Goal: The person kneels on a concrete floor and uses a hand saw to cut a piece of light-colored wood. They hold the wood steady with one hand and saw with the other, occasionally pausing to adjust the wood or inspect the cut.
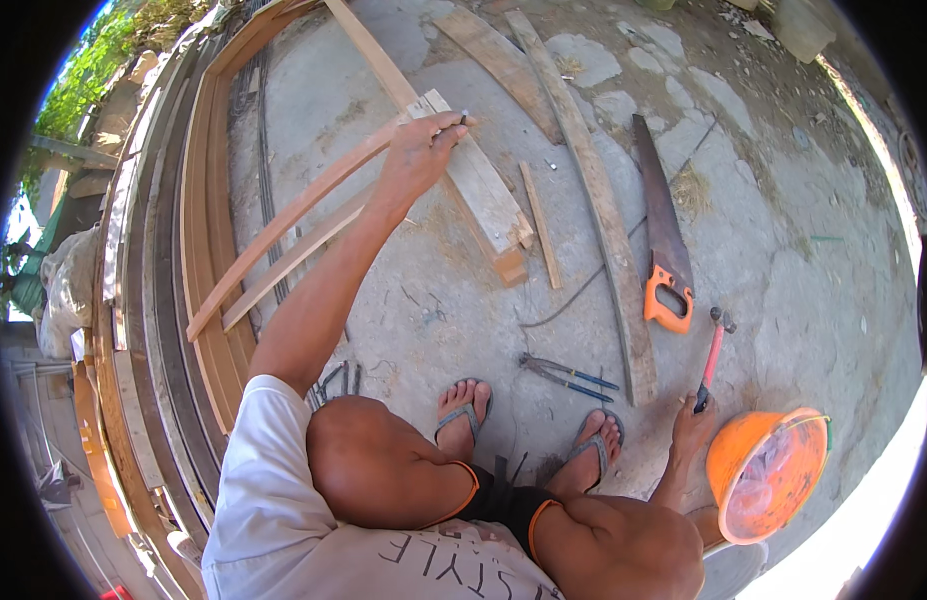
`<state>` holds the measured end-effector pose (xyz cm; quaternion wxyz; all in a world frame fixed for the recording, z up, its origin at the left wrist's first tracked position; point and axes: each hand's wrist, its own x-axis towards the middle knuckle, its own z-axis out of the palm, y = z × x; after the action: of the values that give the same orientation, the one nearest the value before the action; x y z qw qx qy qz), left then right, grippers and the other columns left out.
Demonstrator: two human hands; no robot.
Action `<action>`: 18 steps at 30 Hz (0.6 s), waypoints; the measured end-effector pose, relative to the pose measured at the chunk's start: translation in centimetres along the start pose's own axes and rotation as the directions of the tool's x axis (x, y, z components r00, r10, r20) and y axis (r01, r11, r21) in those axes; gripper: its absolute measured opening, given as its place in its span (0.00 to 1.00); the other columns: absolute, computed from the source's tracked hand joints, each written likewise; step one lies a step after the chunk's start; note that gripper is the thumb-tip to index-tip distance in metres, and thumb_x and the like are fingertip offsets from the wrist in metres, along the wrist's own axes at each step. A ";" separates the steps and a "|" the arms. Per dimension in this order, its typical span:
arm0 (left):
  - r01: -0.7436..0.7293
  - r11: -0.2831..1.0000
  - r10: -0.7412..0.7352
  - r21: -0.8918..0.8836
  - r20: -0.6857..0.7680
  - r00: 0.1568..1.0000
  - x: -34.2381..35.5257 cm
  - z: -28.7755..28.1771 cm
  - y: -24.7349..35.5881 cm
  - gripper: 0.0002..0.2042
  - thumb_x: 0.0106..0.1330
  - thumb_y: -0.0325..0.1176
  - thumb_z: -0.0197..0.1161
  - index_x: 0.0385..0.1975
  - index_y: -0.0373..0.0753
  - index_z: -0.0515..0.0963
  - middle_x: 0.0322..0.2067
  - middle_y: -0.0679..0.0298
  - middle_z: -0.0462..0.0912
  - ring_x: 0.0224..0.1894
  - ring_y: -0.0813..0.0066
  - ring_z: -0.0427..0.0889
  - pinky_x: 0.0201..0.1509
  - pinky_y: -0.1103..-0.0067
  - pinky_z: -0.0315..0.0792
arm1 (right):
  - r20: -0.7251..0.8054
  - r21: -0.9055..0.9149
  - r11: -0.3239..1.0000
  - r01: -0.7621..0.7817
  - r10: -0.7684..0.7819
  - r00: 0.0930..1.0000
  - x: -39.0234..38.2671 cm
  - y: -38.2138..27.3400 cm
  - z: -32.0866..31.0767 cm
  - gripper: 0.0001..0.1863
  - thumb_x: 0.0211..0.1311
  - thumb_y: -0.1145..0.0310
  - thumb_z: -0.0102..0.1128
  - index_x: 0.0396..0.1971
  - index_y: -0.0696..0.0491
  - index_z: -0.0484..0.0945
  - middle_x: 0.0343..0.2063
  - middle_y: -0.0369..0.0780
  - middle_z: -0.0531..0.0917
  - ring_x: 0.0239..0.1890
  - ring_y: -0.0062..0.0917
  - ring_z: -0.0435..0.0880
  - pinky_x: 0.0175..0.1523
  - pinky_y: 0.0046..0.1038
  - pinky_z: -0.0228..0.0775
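Note:
My left hand [423, 150] is closed at the joint where a wooden slat [301, 218] meets a longer wooden beam [375, 58]. A small dark tip shows at its fingers; what it is I cannot make out. A short pale board [486, 190] lies on the beam beside that hand. Low on the right, my right hand [691, 428] grips a hammer [711, 362] by the black end of its red handle, head pointing away from me. The hammer is well apart from the wood. An orange bucket [728, 465] stands just right of this hand.
On the concrete lie a handsaw [663, 220] with an orange handle, blue-handled pincers [568, 377], a long plank [583, 190] and a thin wood strip [540, 225]. Stacked timber [163, 260] lines the left side. My sandalled feet [463, 410] are near the pincers.

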<state>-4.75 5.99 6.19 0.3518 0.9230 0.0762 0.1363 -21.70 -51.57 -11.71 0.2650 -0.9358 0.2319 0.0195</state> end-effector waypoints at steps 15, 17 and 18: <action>0.001 0.987 0.006 -0.159 0.047 0.999 1.3 1.5 -6.4 0.14 0.83 0.34 0.56 0.55 0.30 0.82 0.41 0.62 0.86 0.43 0.75 0.81 0.53 0.77 0.76 | 0.144 0.541 0.825 0.167 -0.286 0.947 -1.1 -12.6 -3.0 0.16 0.71 0.62 0.64 0.50 0.58 0.79 0.22 0.44 0.80 0.23 0.29 0.78 0.33 0.35 0.71; 0.010 0.985 0.005 -0.174 0.085 0.996 1.8 2.0 -6.6 0.14 0.83 0.34 0.56 0.56 0.30 0.81 0.43 0.62 0.86 0.45 0.75 0.82 0.54 0.76 0.76 | 0.231 0.553 0.814 0.178 -0.355 0.906 -1.0 -15.1 -4.5 0.19 0.73 0.59 0.63 0.53 0.59 0.78 0.23 0.47 0.82 0.23 0.35 0.81 0.33 0.38 0.72; 0.005 0.983 0.017 -0.184 0.116 0.993 2.0 2.4 -6.9 0.14 0.82 0.34 0.57 0.56 0.30 0.81 0.44 0.62 0.86 0.47 0.76 0.82 0.55 0.76 0.76 | 0.271 0.548 0.817 0.177 -0.374 0.887 -1.3 -15.8 -4.9 0.20 0.74 0.58 0.62 0.54 0.59 0.77 0.24 0.48 0.82 0.23 0.37 0.81 0.34 0.39 0.72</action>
<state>-2.48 10.05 0.30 0.4388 0.8932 0.0398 0.0894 -16.26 -41.63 0.42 0.5407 -0.8354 0.0346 0.0924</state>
